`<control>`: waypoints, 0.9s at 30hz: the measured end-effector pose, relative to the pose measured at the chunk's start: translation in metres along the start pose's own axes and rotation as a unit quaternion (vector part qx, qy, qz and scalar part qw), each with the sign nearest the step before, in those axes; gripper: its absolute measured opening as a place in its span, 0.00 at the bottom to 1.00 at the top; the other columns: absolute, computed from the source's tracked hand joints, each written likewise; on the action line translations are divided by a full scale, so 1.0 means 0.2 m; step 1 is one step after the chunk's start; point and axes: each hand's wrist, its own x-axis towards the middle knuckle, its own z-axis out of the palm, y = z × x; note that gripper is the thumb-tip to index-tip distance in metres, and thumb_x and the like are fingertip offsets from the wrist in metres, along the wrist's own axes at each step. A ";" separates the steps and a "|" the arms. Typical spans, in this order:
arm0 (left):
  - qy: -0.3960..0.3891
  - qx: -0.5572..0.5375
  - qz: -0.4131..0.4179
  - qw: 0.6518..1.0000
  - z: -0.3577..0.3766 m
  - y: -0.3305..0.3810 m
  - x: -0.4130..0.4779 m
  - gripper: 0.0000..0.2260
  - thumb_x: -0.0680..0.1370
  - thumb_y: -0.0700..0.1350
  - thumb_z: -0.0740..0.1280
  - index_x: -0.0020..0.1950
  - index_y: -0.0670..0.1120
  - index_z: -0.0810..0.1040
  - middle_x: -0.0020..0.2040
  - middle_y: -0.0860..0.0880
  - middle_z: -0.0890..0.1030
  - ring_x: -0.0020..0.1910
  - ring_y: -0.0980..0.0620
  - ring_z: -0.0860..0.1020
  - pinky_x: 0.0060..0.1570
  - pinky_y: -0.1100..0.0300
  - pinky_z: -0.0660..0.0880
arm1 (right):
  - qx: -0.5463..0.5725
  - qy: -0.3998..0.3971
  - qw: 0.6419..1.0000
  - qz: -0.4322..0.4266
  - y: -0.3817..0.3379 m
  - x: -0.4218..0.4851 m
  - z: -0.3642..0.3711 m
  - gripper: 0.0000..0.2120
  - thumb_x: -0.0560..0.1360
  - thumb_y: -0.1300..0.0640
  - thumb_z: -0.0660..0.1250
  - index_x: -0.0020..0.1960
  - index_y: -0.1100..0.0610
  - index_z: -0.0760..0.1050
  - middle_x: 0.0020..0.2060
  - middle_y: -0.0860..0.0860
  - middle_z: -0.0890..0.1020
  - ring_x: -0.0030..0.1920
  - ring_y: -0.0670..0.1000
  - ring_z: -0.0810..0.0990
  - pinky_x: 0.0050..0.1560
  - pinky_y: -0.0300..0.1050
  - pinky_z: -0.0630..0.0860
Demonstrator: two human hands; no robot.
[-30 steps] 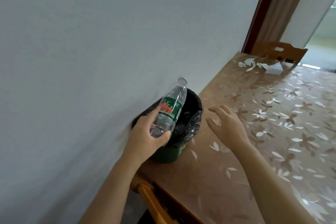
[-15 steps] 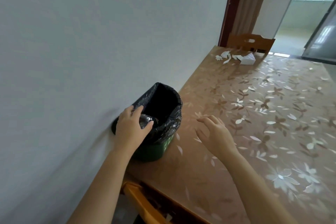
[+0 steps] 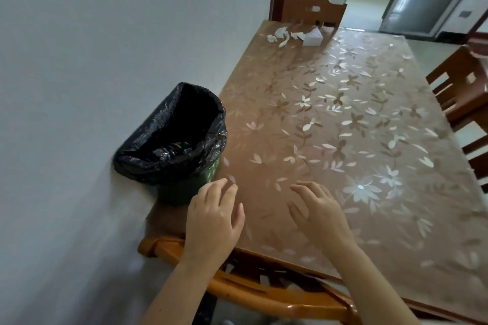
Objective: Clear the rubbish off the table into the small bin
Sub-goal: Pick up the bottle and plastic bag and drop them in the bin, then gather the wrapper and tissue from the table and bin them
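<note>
Floral-patterned table (image 3: pixel 356 103) runs along a white wall (image 3: pixel 92 60) at frame left. Small bin (image 3: pixel 184 190), green with a black liner (image 3: pixel 155 166), stands on the table against the wall, left of centre. A bottle (image 3: pixel 181 146) lies inside it, partly seen. Torn white paper scraps (image 3: pixel 280 34) and a white folded piece (image 3: pixel 313 38) sit at the table's far end, upper centre. Left hand (image 3: pixel 214 219) is just below the bin and right hand (image 3: pixel 320 215) is at lower centre. Both have loosely bent fingers and hold nothing. Contact with the table is unclear.
</note>
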 end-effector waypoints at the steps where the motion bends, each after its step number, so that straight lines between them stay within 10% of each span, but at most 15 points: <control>1: -0.017 -0.006 0.018 1.000 0.02 0.02 -0.01 0.13 0.72 0.46 0.67 0.55 0.42 0.79 0.53 0.43 0.80 0.53 0.45 0.77 0.50 0.52 0.76 | -0.015 -0.004 1.000 0.019 0.02 -0.06 -0.01 0.16 0.66 0.58 0.74 0.53 0.58 0.78 0.50 0.53 0.82 0.51 0.55 0.79 0.48 0.48 0.76; 15: -0.139 -0.100 0.192 0.966 0.20 0.66 -0.13 0.15 0.67 0.42 0.74 0.52 0.42 0.80 0.50 0.44 0.82 0.50 0.44 0.79 0.50 0.51 0.75 | -0.016 0.119 0.962 0.247 0.40 -0.81 -0.31 0.19 0.71 0.49 0.59 0.52 0.60 0.78 0.49 0.54 0.82 0.51 0.55 0.78 0.52 0.49 0.75; 21: -0.144 -0.119 0.259 0.948 0.30 1.20 -0.23 0.17 0.71 0.49 0.59 0.51 0.42 0.80 0.49 0.44 0.82 0.49 0.44 0.79 0.47 0.51 0.76 | -0.012 0.165 0.940 0.299 0.74 -1.16 -0.53 0.19 0.70 0.48 0.59 0.52 0.58 0.79 0.49 0.54 0.82 0.52 0.54 0.78 0.53 0.50 0.75; 27: -0.152 -0.161 0.354 0.909 0.45 1.89 -0.41 0.11 0.66 0.40 0.73 0.48 0.41 0.81 0.46 0.43 0.82 0.45 0.43 0.80 0.45 0.50 0.76 | -0.035 0.198 0.900 0.388 1.14 -1.69 -0.78 0.19 0.70 0.49 0.58 0.52 0.58 0.78 0.47 0.54 0.82 0.48 0.54 0.80 0.48 0.49 0.77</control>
